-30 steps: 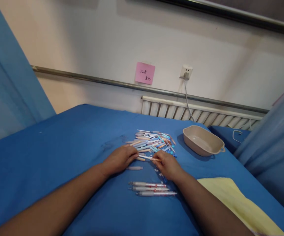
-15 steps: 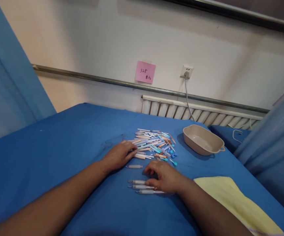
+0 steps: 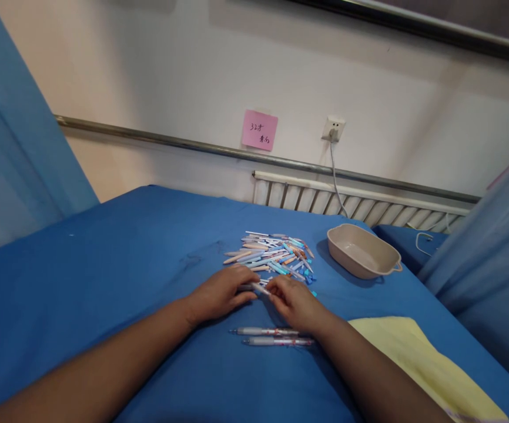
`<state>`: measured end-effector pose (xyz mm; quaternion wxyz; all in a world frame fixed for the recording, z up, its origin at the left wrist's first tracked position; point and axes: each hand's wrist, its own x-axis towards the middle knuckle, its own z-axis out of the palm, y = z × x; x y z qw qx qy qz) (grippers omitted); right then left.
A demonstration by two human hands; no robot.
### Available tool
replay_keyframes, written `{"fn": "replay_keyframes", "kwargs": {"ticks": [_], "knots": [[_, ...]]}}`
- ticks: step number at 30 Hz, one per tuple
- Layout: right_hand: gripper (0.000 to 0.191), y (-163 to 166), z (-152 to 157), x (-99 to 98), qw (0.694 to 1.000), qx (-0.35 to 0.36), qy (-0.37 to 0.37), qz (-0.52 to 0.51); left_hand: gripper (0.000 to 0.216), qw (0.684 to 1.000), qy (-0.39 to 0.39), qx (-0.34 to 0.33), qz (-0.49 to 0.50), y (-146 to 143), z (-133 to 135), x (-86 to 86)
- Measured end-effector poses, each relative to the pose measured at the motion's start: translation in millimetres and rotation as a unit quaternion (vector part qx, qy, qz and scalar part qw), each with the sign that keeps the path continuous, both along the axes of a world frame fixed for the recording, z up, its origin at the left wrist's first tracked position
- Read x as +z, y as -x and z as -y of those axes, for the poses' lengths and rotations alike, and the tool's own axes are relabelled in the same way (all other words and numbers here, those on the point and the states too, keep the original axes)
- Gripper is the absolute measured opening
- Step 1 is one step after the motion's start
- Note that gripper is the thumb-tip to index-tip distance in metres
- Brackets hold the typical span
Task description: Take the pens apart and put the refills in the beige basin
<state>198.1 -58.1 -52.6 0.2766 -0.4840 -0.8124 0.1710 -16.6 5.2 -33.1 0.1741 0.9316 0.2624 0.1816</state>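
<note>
A pen (image 3: 260, 288) with a pale barrel spans the gap between my two hands, just in front of the heap. My left hand (image 3: 223, 292) is closed on its left end, thumb below and fingers above. The fingertips of my right hand (image 3: 296, 302) pinch its other end. Whether it is one joined pen or two parts held end to end, I cannot tell. Nearer to me, two clear pens with grey grips and reddish prints, an upper pen (image 3: 265, 331) and a lower pen (image 3: 276, 341), lie side by side. Behind my hands is a heap of loose pen parts (image 3: 276, 254).
A beige plastic basin (image 3: 362, 249) stands right of the heap. At the front right lies a folded yellow towel (image 3: 413, 352). All rests on a blue-sheeted bed (image 3: 104, 252). Blue curtains (image 3: 20, 135) hang on both sides; a radiator (image 3: 311, 197) runs along the wall.
My right hand has moved up toward the left hand, which shifted slightly toward me. Of three pens in front, two remain lying; the loose barrel between the hands has left the sheet.
</note>
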Motion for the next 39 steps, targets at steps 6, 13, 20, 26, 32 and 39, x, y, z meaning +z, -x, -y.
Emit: {"fn": "replay_keyframes", "kwargs": {"ticks": [6, 13, 20, 26, 32, 39], "knots": [[0.012, 1.5, -6.9, -8.0, 0.999, -0.021, 0.002, -0.040, 0.032, 1.000, -0.021, 0.000, -0.010, -3.2, 1.3, 0.9], [0.009, -0.4, -5.4, -5.6, 0.999, -0.016, -0.034, -0.005, 0.037, 0.999, -0.035, -0.015, 0.003, -1.8, 3.6, 6.7], [0.008, -1.6, -4.7, -5.7, 0.999, -0.029, -0.043, 0.009, 0.032, 0.999, 0.015, 0.039, -0.007, -2.5, 1.6, 4.6], [0.010, -3.4, -6.0, -8.5, 0.998, -0.032, -0.049, 0.008, 0.046, 0.999, 0.002, 0.013, 0.033, 0.1, 1.7, 7.0], [0.010, -6.7, -9.5, -8.1, 0.998, -0.046, -0.046, -0.003, 0.035, 0.996, 0.012, 0.086, -0.025, 2.7, -4.1, 9.1], [0.010, -21.5, -16.7, -10.2, 0.994, -0.069, -0.042, 0.069, 0.035, 0.992, -0.013, 0.119, -0.031, 15.1, -17.1, 11.0]]}}
